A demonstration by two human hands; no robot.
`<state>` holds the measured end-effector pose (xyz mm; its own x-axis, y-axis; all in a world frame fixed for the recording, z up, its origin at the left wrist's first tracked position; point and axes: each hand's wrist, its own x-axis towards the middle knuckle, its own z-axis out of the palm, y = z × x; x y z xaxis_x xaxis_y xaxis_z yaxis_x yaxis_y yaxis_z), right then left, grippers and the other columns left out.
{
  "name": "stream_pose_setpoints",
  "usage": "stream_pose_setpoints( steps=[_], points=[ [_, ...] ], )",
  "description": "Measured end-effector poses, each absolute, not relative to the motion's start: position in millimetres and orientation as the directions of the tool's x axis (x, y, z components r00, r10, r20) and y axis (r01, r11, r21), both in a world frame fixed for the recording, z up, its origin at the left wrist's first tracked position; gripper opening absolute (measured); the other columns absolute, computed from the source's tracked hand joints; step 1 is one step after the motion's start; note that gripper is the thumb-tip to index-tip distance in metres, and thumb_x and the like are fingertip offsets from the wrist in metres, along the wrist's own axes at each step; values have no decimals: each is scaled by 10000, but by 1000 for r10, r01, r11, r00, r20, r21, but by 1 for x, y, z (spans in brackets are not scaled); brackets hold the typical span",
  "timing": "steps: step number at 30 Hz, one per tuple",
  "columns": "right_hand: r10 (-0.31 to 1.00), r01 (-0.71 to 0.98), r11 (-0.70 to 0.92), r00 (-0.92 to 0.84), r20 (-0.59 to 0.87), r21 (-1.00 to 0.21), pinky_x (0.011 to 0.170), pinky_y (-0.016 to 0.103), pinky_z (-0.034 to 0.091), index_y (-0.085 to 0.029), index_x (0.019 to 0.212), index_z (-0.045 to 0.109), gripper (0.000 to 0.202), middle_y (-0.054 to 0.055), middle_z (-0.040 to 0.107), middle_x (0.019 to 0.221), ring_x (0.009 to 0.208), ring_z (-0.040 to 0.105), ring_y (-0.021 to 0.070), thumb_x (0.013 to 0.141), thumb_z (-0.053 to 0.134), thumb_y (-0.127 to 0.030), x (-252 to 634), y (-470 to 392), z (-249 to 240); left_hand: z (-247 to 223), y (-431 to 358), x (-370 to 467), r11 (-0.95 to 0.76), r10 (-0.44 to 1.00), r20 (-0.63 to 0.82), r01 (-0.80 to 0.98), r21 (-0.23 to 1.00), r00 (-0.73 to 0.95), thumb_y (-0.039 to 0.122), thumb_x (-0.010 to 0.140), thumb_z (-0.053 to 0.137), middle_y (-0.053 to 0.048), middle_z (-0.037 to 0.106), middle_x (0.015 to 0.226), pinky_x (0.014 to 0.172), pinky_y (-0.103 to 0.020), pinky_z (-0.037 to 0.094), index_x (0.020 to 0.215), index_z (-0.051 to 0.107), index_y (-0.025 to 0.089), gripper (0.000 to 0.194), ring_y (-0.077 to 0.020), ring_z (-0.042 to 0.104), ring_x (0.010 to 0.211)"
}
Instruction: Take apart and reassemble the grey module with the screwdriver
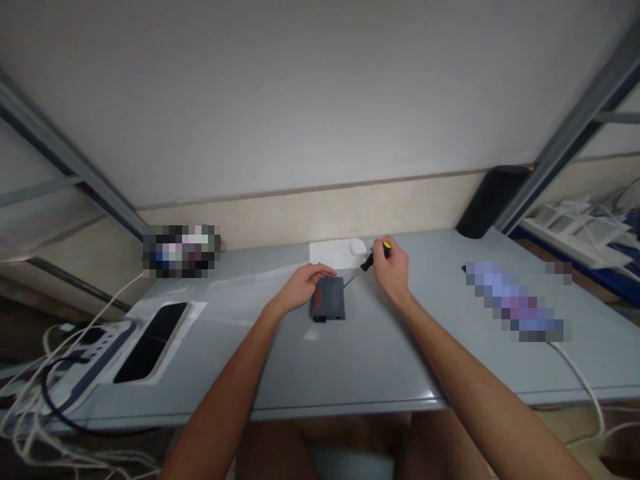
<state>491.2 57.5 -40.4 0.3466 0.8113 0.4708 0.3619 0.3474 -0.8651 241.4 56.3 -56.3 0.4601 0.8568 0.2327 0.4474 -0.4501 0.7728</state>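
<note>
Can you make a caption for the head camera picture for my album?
Left hand at a dark box, right hand holding a screwdriver to its edge.

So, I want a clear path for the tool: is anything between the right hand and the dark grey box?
Only the screwdriver in the right hand, its shaft reaching towards the right edge of the dark grey box. Nothing else visible blocks that gap; the white sheet lies farther back.

One head-worn view looks forward and down across the nearby desk [350, 367] toward the wall [320, 100].
</note>
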Motion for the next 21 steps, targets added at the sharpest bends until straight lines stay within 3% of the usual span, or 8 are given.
stream_pose_setpoints(
  steps=[6, 10, 21],
  points=[
    [796, 392, 361, 344, 498, -846, 623, 296, 324, -244, 763, 545, 330, -44, 488, 612, 606, 438, 155, 993, 535, -481, 492, 57, -40, -56, 52, 249, -436, 885, 241, 530, 727, 398, 186, 1031, 482, -71, 822, 1082, 955, -367, 557, 1074, 819, 203, 340, -224, 734, 1005],
    [790, 396, 368, 345, 507, -842, 622, 298, 329, -242, 768, 558, 317, -38, 503, 615, 609, 448, 159, 991, 533, -466, 494, 57, -38, -49, 46, 253, -467, 869, 255, 533, 705, 424, 294, 1034, 589, -67, 819, 1079, 888, -338, 557, 1092, 819, 208, 252, -222, 731, 975],
    [817, 328, 393, 305, 490, -859, 632, 303, 335, -237, 721, 558, 301, -38, 472, 626, 633, 455, 160, 953, 531, -426, 493, 55, -33, -49, 42, 257, -542, 837, 327, 579, 609, 440, 193, 970, 638, -72, 819, 1095, 1016, -394, 555, 1085, 803, 211, 202, -238, 733, 1048]
  ],
)
